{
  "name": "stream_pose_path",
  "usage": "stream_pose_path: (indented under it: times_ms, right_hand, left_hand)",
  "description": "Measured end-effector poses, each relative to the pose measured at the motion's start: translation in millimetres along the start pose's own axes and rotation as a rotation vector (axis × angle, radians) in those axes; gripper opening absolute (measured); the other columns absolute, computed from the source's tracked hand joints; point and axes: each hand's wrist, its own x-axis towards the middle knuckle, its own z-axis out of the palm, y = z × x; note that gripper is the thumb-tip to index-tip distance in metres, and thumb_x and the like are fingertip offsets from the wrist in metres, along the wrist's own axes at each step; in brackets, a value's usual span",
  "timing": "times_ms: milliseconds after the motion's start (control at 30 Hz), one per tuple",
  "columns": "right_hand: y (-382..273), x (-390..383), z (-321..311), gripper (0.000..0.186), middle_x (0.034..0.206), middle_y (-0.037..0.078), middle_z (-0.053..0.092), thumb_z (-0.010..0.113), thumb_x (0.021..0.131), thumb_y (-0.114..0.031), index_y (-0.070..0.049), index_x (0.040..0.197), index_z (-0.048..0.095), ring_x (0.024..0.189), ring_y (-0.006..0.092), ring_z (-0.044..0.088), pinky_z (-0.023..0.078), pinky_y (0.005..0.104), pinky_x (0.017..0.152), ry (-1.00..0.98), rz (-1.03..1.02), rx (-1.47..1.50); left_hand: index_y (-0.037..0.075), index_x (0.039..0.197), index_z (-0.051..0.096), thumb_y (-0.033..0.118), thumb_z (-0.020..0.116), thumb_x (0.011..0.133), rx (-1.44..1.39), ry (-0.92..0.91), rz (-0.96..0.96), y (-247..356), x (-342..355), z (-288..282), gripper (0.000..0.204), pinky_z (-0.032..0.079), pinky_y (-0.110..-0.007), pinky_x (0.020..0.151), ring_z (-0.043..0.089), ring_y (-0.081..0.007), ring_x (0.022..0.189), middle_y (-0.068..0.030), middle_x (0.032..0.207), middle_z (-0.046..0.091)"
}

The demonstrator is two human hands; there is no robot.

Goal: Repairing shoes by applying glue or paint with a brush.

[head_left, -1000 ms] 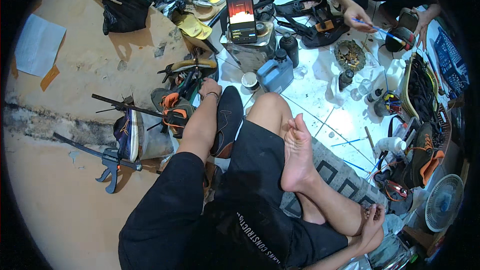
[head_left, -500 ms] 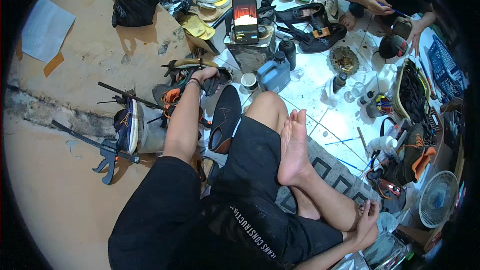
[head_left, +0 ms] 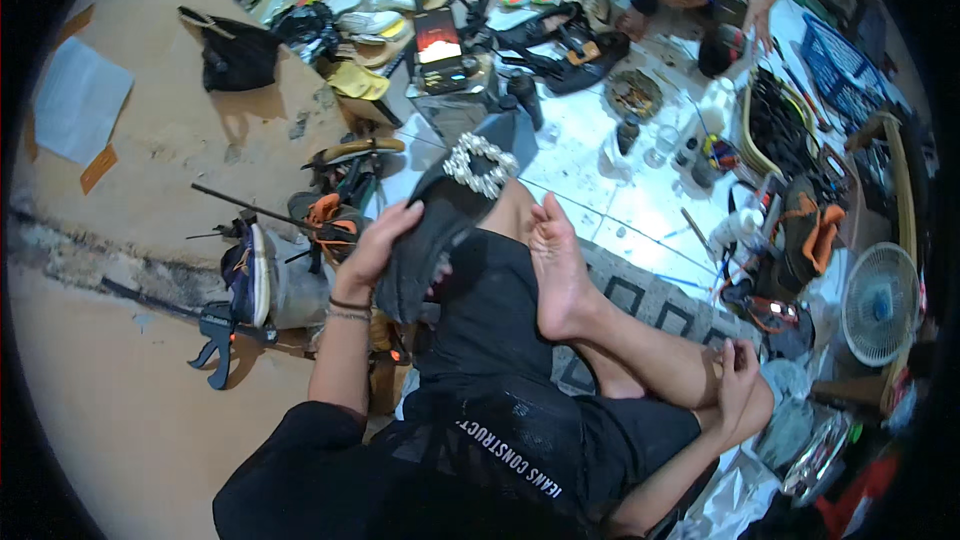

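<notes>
My left hand [head_left: 385, 240] grips a dark shoe [head_left: 432, 225] by its side, raised over my left thigh. A pale, beaded, ring-shaped ornament [head_left: 455, 168] sits at the shoe's far end. The fingers on the shoe's far side are partly hidden. My right hand [head_left: 738, 380] rests by my bent knee at the lower right, its fingers curled and drawn together; whatever they may pinch is too small to make out. Beside the left forearm lies a dark shoe with orange parts [head_left: 330, 220].
A phone [head_left: 438, 38] stands on a metal box ahead. Another person's hand [head_left: 757, 25] holds a shoe at the upper right. A blue basket [head_left: 845, 75], an ashtray [head_left: 634, 95], several bottles and a fan [head_left: 880, 305] lie rightward. A clamp [head_left: 215, 335] is at the left.
My left hand has come back from the shoe pile and now holds the ornamented dark shoe over my thigh. My right hand stays near the knee. The whole view has shifted.
</notes>
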Motion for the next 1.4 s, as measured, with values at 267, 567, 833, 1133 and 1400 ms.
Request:
stream_pose_path:
  times_ms: [267, 567, 833, 1133, 1400]
  right_hand:
    - [70.0, -63.9, -3.2, 0.095, 0.130, 0.017, 0.059, 0.087, 0.074, -0.038, 0.001, 0.146, 0.038, 0.118, 0.0241, 0.059, 0.052, 0.0351, 0.093, -0.108, -0.257, -0.144]
    - [31.6, -53.9, 37.2, 0.032, 0.106, 0.008, 0.067, 0.060, 0.088, 0.003, 0.007, 0.120, 0.055, 0.100, 0.0108, 0.059, 0.047, 0.0263, 0.089, 0.007, -0.215, 0.032]
    - [60.6, -35.4, 39.1, 0.026, 0.081, 0.004, 0.060, 0.051, 0.099, -0.023, 0.001, 0.101, 0.060, 0.069, 0.0092, 0.055, 0.047, 0.0238, 0.059, 0.256, 0.110, 0.242]
    - [69.6, -24.3, 42.3, 0.061, 0.121, 0.013, 0.064, 0.034, 0.104, -0.052, -0.001, 0.136, 0.046, 0.103, 0.0219, 0.068, 0.059, 0.0334, 0.080, -0.129, 0.061, 0.567]
    - [49.3, 25.7, -8.0, 0.049, 0.108, 0.008, 0.066, 0.051, 0.100, -0.046, -0.004, 0.127, 0.053, 0.088, 0.0167, 0.066, 0.058, 0.0332, 0.063, 0.085, 0.065, 0.206]
  left_hand:
    - [-0.008, 0.111, 0.057, 0.036, 0.040, 0.106, -0.359, -0.746, -0.300, -73.3, 5.2, 128.0, 0.047, 0.060, -0.042, 0.061, 0.070, -0.0309, 0.074, -0.0198, 0.093, 0.068]
    - [-0.005, 0.109, 0.062, 0.034, 0.041, 0.107, -0.001, -0.412, -0.334, -81.4, -7.2, 162.8, 0.044, 0.056, -0.027, 0.055, 0.067, -0.0176, 0.059, -0.0118, 0.077, 0.069]
    - [-0.006, 0.125, 0.056, 0.032, 0.050, 0.103, -0.197, -0.277, -0.493, -64.2, -14.5, 173.4, 0.045, 0.057, -0.031, 0.083, 0.070, -0.0200, 0.095, -0.0162, 0.106, 0.069]
    - [0.000, 0.144, 0.038, 0.027, 0.048, 0.105, -0.344, -0.446, -0.314, -56.1, -14.0, 181.8, 0.048, 0.053, -0.025, 0.087, 0.063, -0.0124, 0.106, -0.0089, 0.122, 0.062]
    - [-0.009, 0.148, 0.028, 0.013, 0.068, 0.093, 0.362, -0.626, 0.262, -103.3, 62.6, 188.8, 0.072, 0.040, -0.032, 0.106, 0.053, -0.0173, 0.123, -0.0146, 0.135, 0.054]
